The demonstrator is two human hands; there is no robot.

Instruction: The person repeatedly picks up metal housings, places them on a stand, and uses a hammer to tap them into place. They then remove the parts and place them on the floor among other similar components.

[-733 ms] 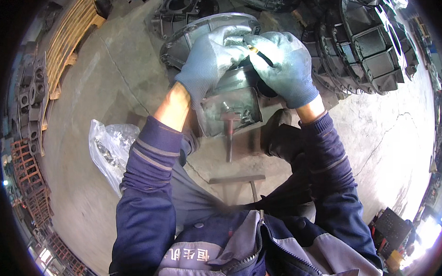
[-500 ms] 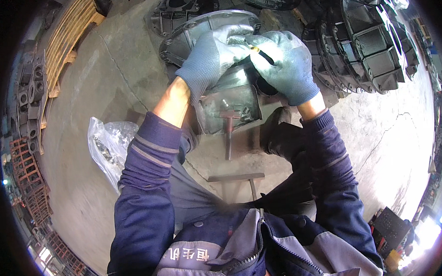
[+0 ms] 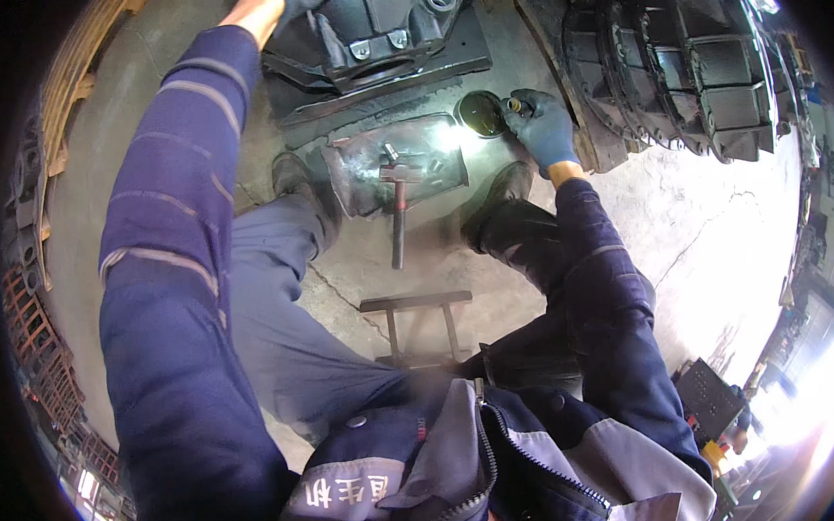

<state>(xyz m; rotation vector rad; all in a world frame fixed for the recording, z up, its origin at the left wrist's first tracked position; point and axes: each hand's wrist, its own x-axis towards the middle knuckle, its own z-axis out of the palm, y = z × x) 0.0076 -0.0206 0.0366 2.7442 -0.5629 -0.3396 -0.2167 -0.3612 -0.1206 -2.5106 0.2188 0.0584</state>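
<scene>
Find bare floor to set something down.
Grey concrete lies bare between navy left sleeve and wooden pallet, and right of navy right sleeve, below black metal housings. Crowded: grey rectangular tray bearing brown hammer, round black bowl, gloved right hand.

Concrete floor (image 3: 711, 250), cracked. Carried directly on it: a shallow sheet-metal tray (image 3: 352, 175); a round open pot (image 3: 469, 104), placed just beside the tray; a low metal frame (image 3: 417, 302), set apart from both.
</scene>
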